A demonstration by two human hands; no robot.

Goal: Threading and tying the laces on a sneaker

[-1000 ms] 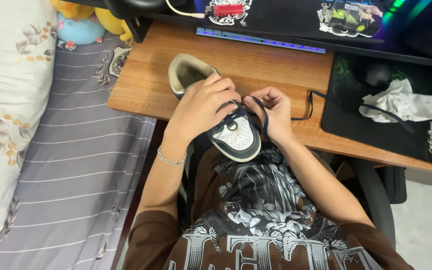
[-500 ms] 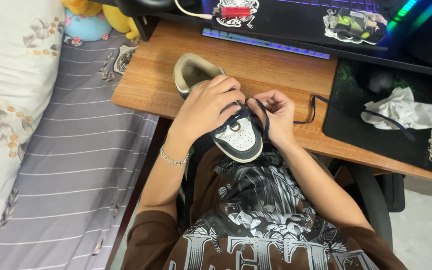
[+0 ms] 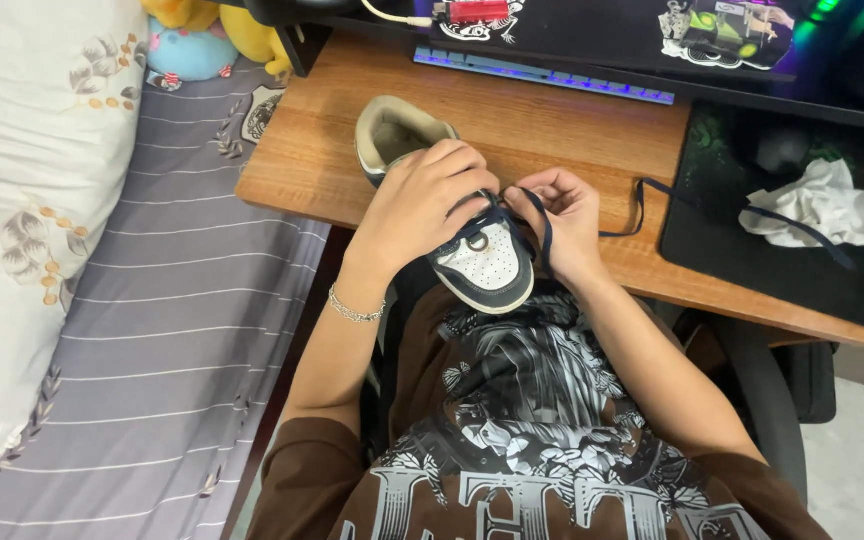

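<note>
Seated person at a wooden desk [image 3: 552, 120]: left hand [image 3: 422, 205] clasps the sneaker [image 3: 487, 265] at the desk's edge, right hand [image 3: 567, 215] pinches the dark lace [image 3: 542, 225] (lower eyelets threaded, much lace trailing loose).

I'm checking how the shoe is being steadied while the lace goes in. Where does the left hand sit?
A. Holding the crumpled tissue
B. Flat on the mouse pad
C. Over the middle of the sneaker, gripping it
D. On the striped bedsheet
C: the left hand is clamped over the middle of the sneaker at the desk edge, while the right hand pinches the dark lace beside it.
</note>
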